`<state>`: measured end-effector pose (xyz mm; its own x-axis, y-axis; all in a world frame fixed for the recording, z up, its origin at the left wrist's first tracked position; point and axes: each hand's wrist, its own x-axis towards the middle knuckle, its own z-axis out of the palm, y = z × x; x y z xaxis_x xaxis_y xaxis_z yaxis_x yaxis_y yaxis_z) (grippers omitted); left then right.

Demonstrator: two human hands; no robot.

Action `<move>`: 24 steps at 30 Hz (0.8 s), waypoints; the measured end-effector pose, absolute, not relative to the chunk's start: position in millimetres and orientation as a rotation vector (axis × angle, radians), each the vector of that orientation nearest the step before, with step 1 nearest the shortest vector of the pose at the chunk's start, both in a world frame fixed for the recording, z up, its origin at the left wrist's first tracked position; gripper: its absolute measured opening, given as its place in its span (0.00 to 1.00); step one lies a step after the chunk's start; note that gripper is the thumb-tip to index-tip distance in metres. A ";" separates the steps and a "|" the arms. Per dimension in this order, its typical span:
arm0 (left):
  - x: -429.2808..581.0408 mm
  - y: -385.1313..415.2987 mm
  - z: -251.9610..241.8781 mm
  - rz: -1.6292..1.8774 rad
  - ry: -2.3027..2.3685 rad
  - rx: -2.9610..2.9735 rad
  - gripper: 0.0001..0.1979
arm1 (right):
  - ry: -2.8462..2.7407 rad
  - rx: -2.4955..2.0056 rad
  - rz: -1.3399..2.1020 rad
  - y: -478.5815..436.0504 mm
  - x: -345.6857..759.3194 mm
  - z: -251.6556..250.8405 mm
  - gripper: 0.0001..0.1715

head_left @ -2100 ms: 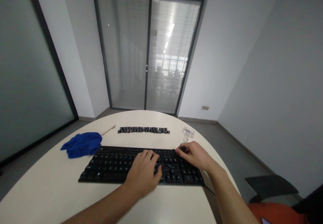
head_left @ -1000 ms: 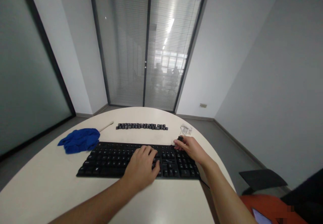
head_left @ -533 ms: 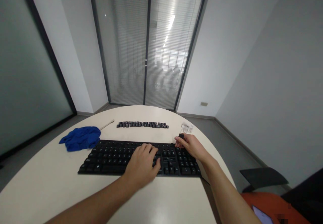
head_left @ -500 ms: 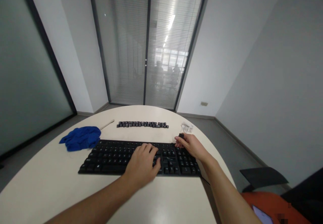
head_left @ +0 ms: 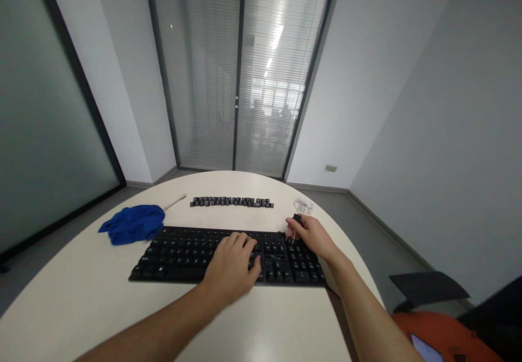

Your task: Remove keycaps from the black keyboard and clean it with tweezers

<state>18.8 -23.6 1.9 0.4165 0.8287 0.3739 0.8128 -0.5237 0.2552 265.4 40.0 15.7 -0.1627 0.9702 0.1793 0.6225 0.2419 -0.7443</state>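
Note:
A black keyboard (head_left: 183, 254) lies across the white round table. My left hand (head_left: 231, 261) rests palm down on its middle right part, thumb apart from the fingers, holding nothing. Over the number pad at the right end, my right hand (head_left: 308, 232) is closed on a keycap puller (head_left: 297, 218) with a black top and thin wire prongs pointing down at the keys. Whether the wires grip a key is too small to tell. Beyond the keyboard, several loose black keycaps (head_left: 231, 201) stand in two rows.
A crumpled blue cloth (head_left: 134, 224) and a pale thin-handled brush or stick (head_left: 175, 201) lie at the left. Clear crumpled plastic (head_left: 303, 205) is beyond my right hand. A cable (head_left: 333, 292) leaves the keyboard's right side. An orange-seated chair (head_left: 432, 329) stands at the right.
My right hand has shifted very slightly, and the puller's wires show more plainly over the number pad. My left hand stays in place on the keyboard.

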 end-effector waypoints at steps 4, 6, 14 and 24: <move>18.2 -24.1 2.6 0.722 1.509 2.619 0.12 | -1.839 -1.466 0.683 40.5 265.0 12.8 0.26; 18.0 -24.1 2.8 0.732 1.507 2.619 0.12 | -1.835 -1.457 0.678 40.9 264.7 11.4 0.25; 18.0 -24.4 5.4 0.772 1.497 2.570 0.12 | -1.760 -1.435 0.650 39.3 257.6 13.2 0.26; 17.2 -18.5 7.6 1.012 1.472 2.272 0.09 | -1.642 -1.209 0.712 13.4 198.5 21.0 0.22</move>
<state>17.2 -18.5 7.6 0.2483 0.8753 0.4149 0.7009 -0.4580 0.5467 198.5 13.4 21.0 -0.0683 0.9360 0.3453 0.3883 0.3437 -0.8550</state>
